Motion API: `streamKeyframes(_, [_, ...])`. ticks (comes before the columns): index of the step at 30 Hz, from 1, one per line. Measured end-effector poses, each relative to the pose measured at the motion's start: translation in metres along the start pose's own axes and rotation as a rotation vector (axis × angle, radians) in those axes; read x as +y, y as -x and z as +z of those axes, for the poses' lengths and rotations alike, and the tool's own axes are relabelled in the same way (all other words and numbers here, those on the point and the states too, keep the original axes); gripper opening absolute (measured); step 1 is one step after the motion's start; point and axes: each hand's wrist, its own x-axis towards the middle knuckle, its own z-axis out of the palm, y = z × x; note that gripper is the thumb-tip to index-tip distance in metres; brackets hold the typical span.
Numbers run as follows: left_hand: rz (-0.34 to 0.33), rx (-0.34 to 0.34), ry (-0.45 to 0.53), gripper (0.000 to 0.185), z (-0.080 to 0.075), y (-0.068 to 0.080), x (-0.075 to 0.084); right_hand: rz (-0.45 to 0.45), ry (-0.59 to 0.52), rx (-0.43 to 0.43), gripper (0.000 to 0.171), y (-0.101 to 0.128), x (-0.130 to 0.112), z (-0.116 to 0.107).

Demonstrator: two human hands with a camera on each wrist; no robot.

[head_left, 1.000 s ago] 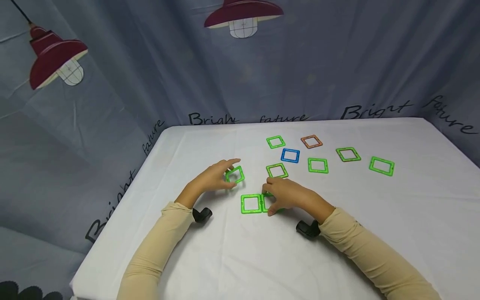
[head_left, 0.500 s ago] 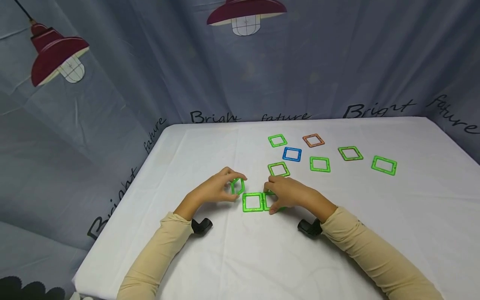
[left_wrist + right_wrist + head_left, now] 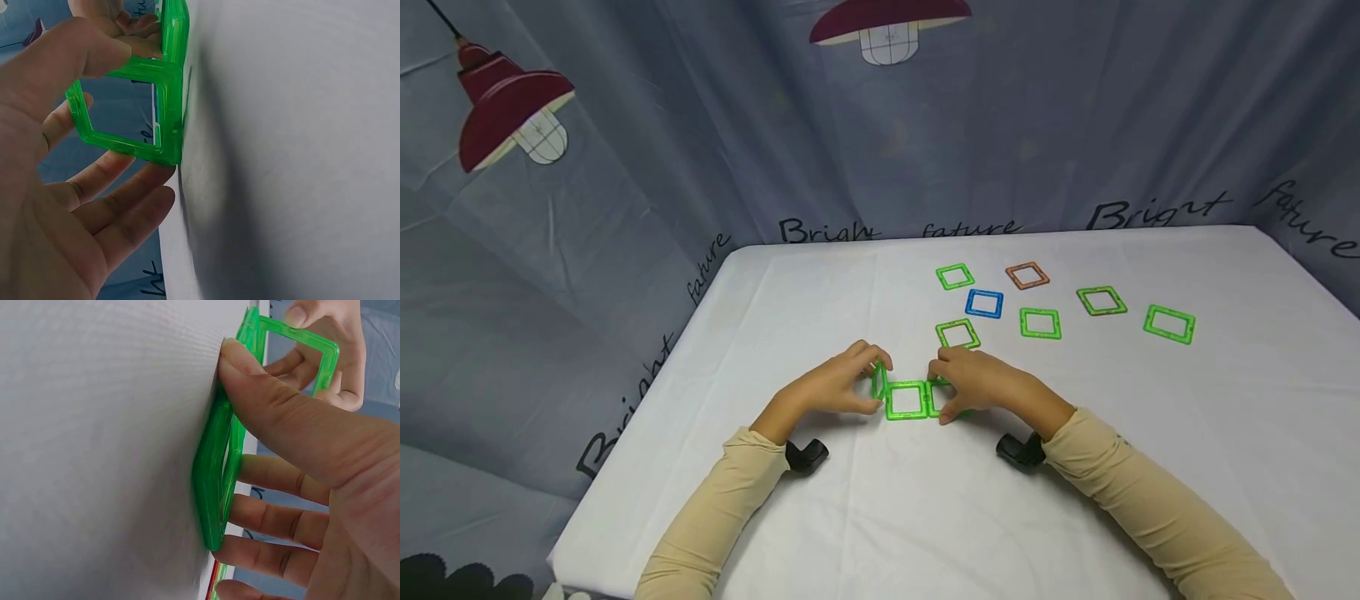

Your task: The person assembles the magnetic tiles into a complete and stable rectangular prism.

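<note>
In the head view, my left hand (image 3: 835,383) pinches a green square magnetic tile (image 3: 167,119) between thumb and fingers. That tile stands upright on edge, right at the left side of a flat green magnetic tile (image 3: 907,416). A second flat green tile (image 3: 211,478) lies edge to edge with it on the right. My right hand (image 3: 981,383) grips this second tile, thumb on its near edge and fingertips at its far edge, covering most of it in the head view. In the right wrist view the upright tile meets the end of the flat pair.
Beyond my hands lie a blue tile (image 3: 983,314), an orange tile (image 3: 1033,285) and several green tiles (image 3: 1040,335), all flat on the white tablecloth (image 3: 917,517). One green tile sits just past my right fingertips. A grey printed curtain (image 3: 1037,125) hangs behind the table.
My left hand has moved right and nearer, bringing its tile to the flat pair's left edge and turning it upright. The right hand has stayed on its tile.
</note>
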Motion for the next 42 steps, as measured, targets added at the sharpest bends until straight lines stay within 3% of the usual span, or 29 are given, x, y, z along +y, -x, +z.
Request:
streamKeyframes(13, [0.061, -0.012, 0.017, 0.047, 0.003, 0.005, 0.004, -0.012, 0.018, 0.005, 0.061, -0.003, -0.003, -0.003])
streamKeyframes(27, [0.079, -0.023, 0.048, 0.045, 0.004, 0.009, 0.006, -0.003, 0.007, 0.003, 0.061, -0.002, -0.006, -0.002])
streamKeyframes(35, [0.022, -0.036, 0.123, 0.045, 0.006, 0.011, 0.008, 0.013, -0.001, -0.008, 0.062, -0.003, -0.002, 0.000])
streamKeyframes(42, [0.014, -0.026, 0.131, 0.046, 0.008, 0.010, 0.007, 0.027, -0.024, -0.020, 0.061, -0.002, 0.000, 0.000])
